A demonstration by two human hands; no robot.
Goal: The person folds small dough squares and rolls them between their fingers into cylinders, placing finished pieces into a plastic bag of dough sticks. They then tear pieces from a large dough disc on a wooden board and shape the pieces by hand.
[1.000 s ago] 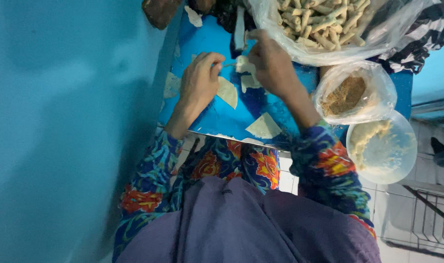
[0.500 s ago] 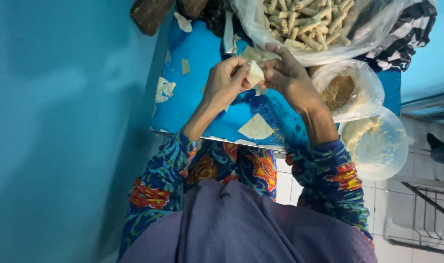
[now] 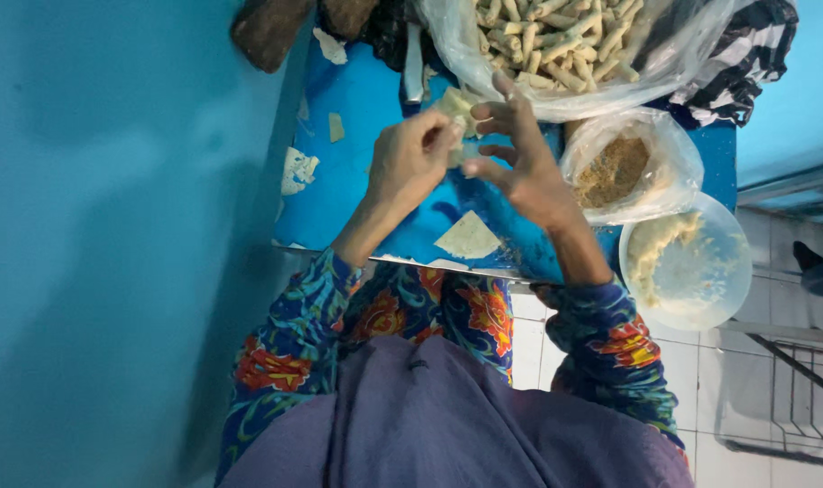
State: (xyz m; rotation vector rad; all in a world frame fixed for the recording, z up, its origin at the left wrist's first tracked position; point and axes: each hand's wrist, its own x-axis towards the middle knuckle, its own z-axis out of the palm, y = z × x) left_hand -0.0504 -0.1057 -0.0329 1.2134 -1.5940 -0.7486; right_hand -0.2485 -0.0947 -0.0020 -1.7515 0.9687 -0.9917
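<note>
Both hands are raised over a small blue table and hold one pale dough wrapper between them. My left hand pinches its near side with closed fingers. My right hand grips its other side, some fingers spread. A loose triangular wrapper lies flat on the table below the hands. Beyond the hands a clear plastic bag is full of rolled pastry sticks.
A smaller bag of brown crumbs and a clear bowl of pale filling sit to the right. Dough scraps lie at the table's left. A teal wall fills the left side. White tiled floor and a metal rack show at right.
Both hands have lifted the wrapper off the table and brought it together between them. The view has shifted a little toward the table.
</note>
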